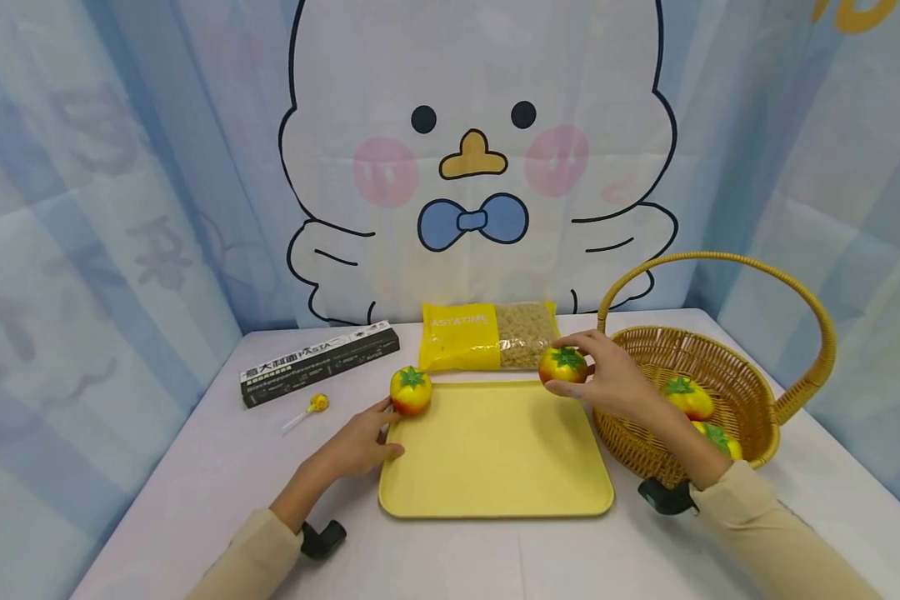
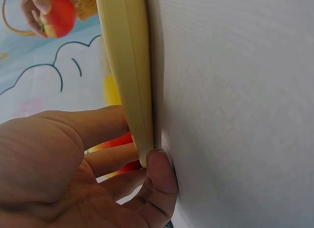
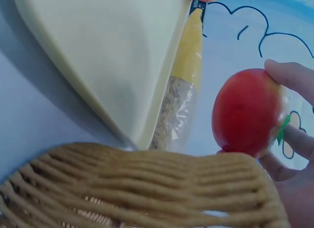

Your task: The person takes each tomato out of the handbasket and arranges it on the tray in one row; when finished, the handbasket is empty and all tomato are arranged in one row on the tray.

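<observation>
My right hand (image 1: 607, 375) pinches a yellow-and-red toy tomato (image 1: 563, 365) with a green leaf top, above the back right corner of the yellow tray (image 1: 495, 450). In the right wrist view the red underside of that tomato (image 3: 248, 113) shows. Another tomato (image 1: 411, 390) sits at the tray's back left corner. My left hand (image 1: 360, 442) is at the tray's left edge, some fingers reaching over the rim, their tips beside that tomato. The left wrist view shows one finger (image 2: 162, 179) outside the rim, low by the table. Contact with the tomato is partly hidden.
A wicker basket (image 1: 660, 342) with a tall handle stands at the right, holding more tomatoes (image 1: 687, 398). Behind the tray lies a yellow pasta bag (image 1: 461, 336). A dark pasta box (image 1: 318, 362) and a lollipop (image 1: 317, 403) lie left. Curtains (image 1: 120, 250) enclose the table.
</observation>
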Tool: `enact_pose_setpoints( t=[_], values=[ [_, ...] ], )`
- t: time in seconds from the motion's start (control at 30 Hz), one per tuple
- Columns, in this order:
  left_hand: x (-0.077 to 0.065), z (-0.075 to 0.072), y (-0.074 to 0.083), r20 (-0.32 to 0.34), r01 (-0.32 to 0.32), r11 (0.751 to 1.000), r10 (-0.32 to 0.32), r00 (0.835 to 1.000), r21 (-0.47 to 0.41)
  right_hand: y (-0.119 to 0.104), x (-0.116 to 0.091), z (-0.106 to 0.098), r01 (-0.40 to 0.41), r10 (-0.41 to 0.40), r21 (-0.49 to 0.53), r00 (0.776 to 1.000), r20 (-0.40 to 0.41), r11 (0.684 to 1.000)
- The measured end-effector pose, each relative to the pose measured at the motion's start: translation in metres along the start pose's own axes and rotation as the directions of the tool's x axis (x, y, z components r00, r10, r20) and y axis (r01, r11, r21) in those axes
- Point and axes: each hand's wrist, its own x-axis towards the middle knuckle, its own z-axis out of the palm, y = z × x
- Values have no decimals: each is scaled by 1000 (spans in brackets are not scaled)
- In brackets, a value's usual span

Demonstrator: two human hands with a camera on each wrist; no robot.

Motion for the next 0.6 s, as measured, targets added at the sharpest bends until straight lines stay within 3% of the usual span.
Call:
enact_pose_setpoints(
  t=[0.6],
  values=[
    [0,-1,1,8,14,1000,-14,1000,-8,-6,12,29,11,-12,73,1000,22,997]
  ],
)
